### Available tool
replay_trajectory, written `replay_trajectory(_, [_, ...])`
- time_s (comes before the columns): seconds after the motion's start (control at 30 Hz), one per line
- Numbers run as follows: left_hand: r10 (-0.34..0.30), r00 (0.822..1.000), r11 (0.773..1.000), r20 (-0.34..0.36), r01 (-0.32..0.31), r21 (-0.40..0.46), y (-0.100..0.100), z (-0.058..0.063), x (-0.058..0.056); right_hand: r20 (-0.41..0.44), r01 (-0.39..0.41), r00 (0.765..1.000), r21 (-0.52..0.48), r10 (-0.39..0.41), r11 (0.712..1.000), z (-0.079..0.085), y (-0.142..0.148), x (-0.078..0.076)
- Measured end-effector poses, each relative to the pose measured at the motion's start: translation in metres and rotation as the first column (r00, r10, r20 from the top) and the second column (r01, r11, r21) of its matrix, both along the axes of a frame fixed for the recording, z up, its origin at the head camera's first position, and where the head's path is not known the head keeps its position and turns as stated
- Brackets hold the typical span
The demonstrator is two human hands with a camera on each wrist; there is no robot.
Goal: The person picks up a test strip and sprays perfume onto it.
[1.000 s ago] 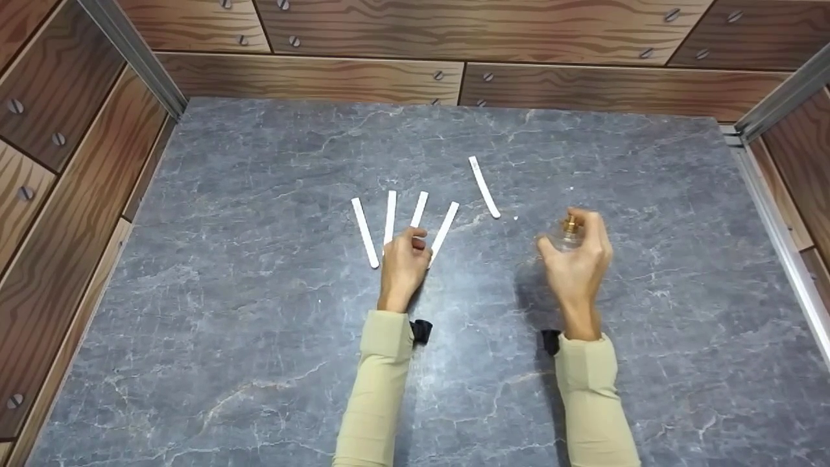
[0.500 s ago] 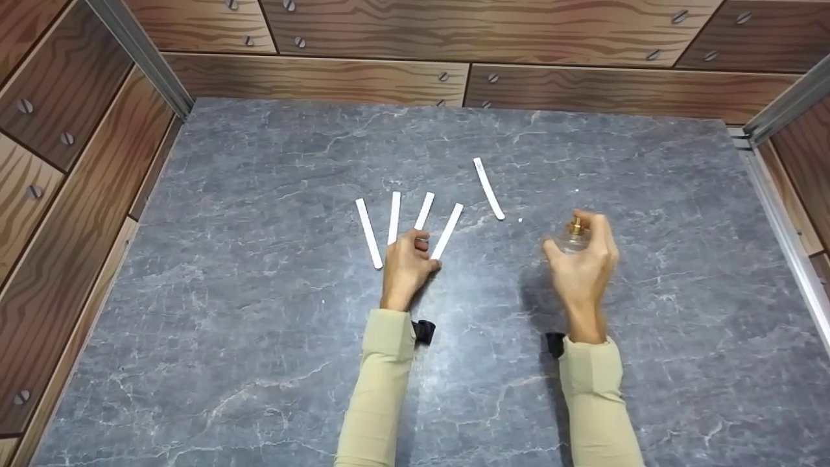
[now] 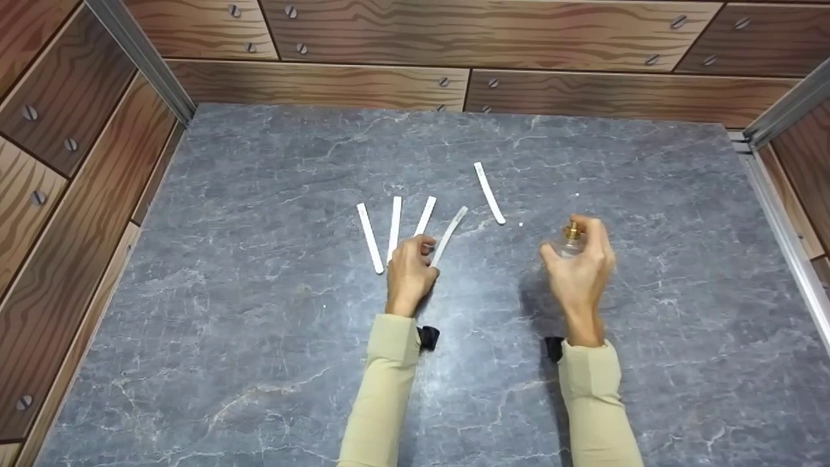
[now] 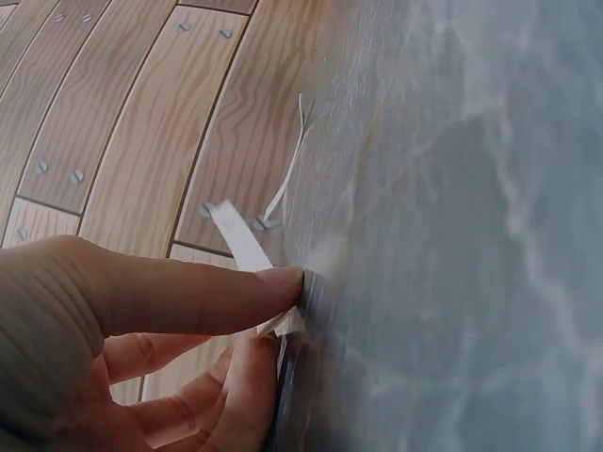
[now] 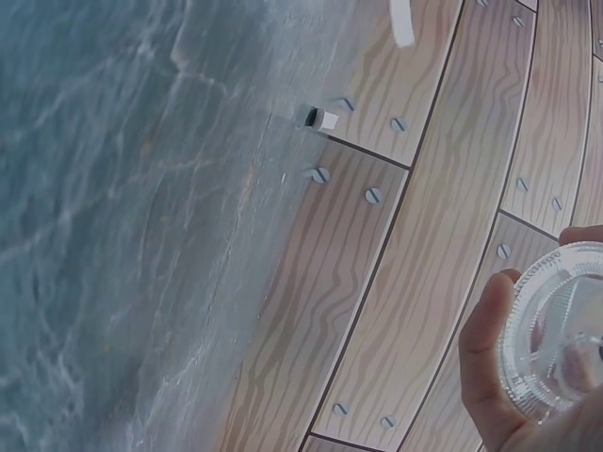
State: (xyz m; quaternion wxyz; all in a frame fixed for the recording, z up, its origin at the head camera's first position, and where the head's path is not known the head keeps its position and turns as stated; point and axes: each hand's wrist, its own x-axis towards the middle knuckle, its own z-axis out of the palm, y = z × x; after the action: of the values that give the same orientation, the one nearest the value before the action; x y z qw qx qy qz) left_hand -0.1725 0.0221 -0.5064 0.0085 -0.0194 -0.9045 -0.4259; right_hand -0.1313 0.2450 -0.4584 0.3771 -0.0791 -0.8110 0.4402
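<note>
My left hand pinches the lower end of a white paper test strip between thumb and fingers. In the left wrist view that strip slants up past the thumb, its lower end partly hidden. Three similar strips, a left one, a middle one and another, fan out on the table beside this hand; it covers the lower ends of two. To the right, my right hand grips a clear glass perfume bottle with a gold sprayer, forefinger at its top. The right wrist view shows the bottle's ridged glass base.
Farther back lies a single curved white strip, with a tiny white speck near its lower end. The grey marbled table is bordered by wood-patterned panels and metal rails.
My left thumb has come onto the rightmost fanned strip, and that strip has turned and now looks narrower and greyer. My right hand with the perfume bottle has barely moved.
</note>
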Motion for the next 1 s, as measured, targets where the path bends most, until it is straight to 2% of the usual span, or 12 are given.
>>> replay_trajectory(0.1, [-0.010,1.000,1.000,-0.008,0.010,0.005,0.002,-0.001,0.001,-0.001,0.005,1.000,0.005,-0.005,1.000,0.000,0.000,0.002])
replay_trajectory(0.17, [-0.007,1.000,0.999,-0.009,0.007,0.041,0.003,0.000,0.001,-0.003,0.007,1.000,0.006,-0.007,1.000,-0.001,0.000,0.002])
replay_trajectory(0.27, [0.004,1.000,0.992,-0.020,-0.001,0.126,0.003,0.004,0.001,-0.006,0.006,1.000,0.004,-0.006,1.000,-0.001,0.001,0.003])
replay_trajectory(0.4, [-0.017,1.000,0.966,-0.022,0.022,0.256,0.004,0.014,0.001,-0.010,0.004,1.000,0.005,-0.004,1.000,-0.001,0.001,0.003])
replay_trajectory(0.47, [-0.048,0.999,0.941,0.013,0.041,0.335,0.004,0.018,0.000,-0.013,0.003,1.000,0.008,-0.003,1.000,-0.001,0.001,0.003])
replay_trajectory(0.5, [-0.069,0.997,0.920,0.039,0.049,0.388,0.004,0.020,0.000,-0.014,0.001,1.000,0.010,-0.001,1.000,-0.001,0.001,0.002])
replay_trajectory(0.63, [-0.157,0.978,0.808,0.140,0.046,0.587,0.006,0.023,0.000,-0.022,-0.005,1.000,0.017,0.005,1.000,-0.002,0.001,0.002])
replay_trajectory(0.7, [-0.189,0.967,0.761,0.170,0.035,0.648,0.007,0.023,0.000,-0.026,-0.008,1.000,0.021,0.009,1.000,-0.002,0.001,0.002])
replay_trajectory(0.8, [-0.213,0.960,0.742,0.184,0.037,0.669,0.009,0.022,0.001,-0.028,-0.015,0.999,0.014,0.015,1.000,-0.003,0.002,0.002])
replay_trajectory(1.0, [-0.230,0.947,0.731,0.222,0.017,0.682,0.011,0.021,0.003,-0.029,-0.027,0.999,0.022,0.027,0.999,-0.002,0.002,0.001])
